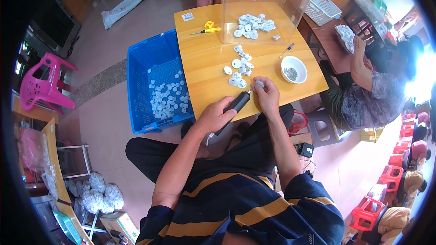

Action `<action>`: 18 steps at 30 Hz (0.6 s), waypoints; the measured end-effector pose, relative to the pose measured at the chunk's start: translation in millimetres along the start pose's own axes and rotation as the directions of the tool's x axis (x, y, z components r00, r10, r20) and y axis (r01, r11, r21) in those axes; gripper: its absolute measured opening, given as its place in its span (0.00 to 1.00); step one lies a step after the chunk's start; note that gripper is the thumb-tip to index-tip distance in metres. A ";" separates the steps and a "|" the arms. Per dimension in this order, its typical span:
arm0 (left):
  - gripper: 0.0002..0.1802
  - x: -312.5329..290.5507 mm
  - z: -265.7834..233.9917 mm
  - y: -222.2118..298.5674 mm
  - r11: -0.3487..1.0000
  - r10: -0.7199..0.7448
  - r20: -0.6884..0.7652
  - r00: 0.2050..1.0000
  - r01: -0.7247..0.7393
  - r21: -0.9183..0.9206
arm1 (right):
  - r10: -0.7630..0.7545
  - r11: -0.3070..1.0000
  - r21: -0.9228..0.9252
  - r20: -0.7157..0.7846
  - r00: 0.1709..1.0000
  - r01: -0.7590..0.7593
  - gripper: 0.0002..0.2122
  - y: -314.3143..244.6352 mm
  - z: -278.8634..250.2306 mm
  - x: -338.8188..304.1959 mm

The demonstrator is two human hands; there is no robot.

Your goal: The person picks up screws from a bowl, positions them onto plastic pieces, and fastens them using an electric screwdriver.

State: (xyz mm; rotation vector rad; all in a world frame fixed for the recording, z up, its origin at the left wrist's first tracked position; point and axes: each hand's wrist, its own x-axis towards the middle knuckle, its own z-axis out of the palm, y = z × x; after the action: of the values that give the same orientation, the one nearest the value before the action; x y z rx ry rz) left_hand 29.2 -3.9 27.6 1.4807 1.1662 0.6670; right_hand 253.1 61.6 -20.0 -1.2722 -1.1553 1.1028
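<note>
My left hand (214,114) grips a black electric screwdriver (236,104), its tip pointing up and right to a small white round part (259,84). My right hand (267,93) pinches that part at the front edge of the wooden table (209,70). Just beyond my hands lies a loose cluster of white round parts (238,67). A white bowl of small screws (294,69) stands to the right of them. More white parts (252,25) lie inside a clear plastic bin (263,9) at the table's far side.
A blue crate (156,81) with several white parts stands on the floor left of the table. A yellow utility knife (206,30) lies at the table's far left. Another person (368,90) sits to the right. A pink chair (43,81) is far left.
</note>
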 end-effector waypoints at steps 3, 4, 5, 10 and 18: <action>0.24 -0.4 -0.2 1.1 0.999 0.027 -0.002 1.000 -0.027 -0.024 | -0.012 1.000 0.000 0.007 1.000 0.012 0.09 2.8 -1.6 0.1; 0.23 -0.3 -0.9 1.8 0.998 0.022 0.010 1.000 -0.022 -0.052 | -0.021 1.000 0.004 0.006 1.000 0.021 0.09 3.1 -1.5 -0.3; 0.22 -0.4 -1.4 2.2 0.997 0.018 0.022 1.000 -0.016 -0.080 | -0.021 1.000 0.004 0.006 1.000 0.021 0.09 3.4 -1.6 -1.1; 0.19 -1.9 -2.6 1.4 0.993 0.039 0.025 0.999 -0.036 -0.116 | -0.032 0.999 -0.008 -0.022 0.999 0.032 0.09 2.5 0.9 -4.5; 0.17 -0.2 -3.7 -1.8 0.991 0.047 0.039 0.998 -0.042 -0.128 | -0.078 0.997 -0.003 -0.052 0.996 0.078 0.09 4.9 3.6 -5.1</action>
State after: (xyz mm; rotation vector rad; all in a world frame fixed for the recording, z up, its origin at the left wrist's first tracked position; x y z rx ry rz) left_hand 25.4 -2.7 26.9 1.4103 1.0424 0.7243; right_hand 249.1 57.0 -25.1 -1.2389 -1.1573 1.0059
